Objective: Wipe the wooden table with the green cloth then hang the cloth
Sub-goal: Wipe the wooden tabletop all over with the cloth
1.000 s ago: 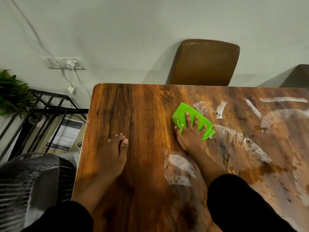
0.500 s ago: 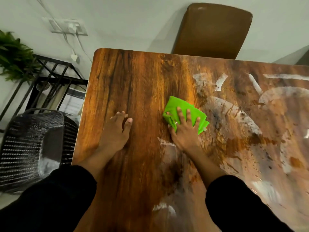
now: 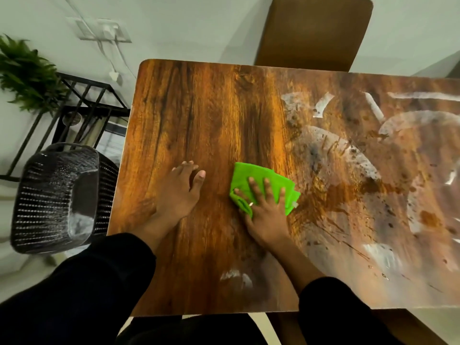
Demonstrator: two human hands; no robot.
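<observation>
The wooden table (image 3: 204, 115) fills the middle of the view; its right half is smeared with whitish streaks and dark spots. A folded green cloth (image 3: 251, 176) lies near the table's middle. My right hand (image 3: 266, 207) presses flat on the cloth with fingers spread, covering its near half. My left hand (image 3: 179, 192) rests palm down on the bare wood to the left of the cloth, fingers together, holding nothing.
A brown chair (image 3: 313, 33) stands beyond the far edge. A black mesh basket (image 3: 54, 197) sits left of the table, with a black metal rack (image 3: 82, 103) and a green plant (image 3: 25, 73) behind it. A wall socket (image 3: 104, 31) with cables is on the wall.
My right hand has dragged the green cloth toward me and slightly left across the table. The left hand has stayed planted on the wood, and the view has tilted downward.
</observation>
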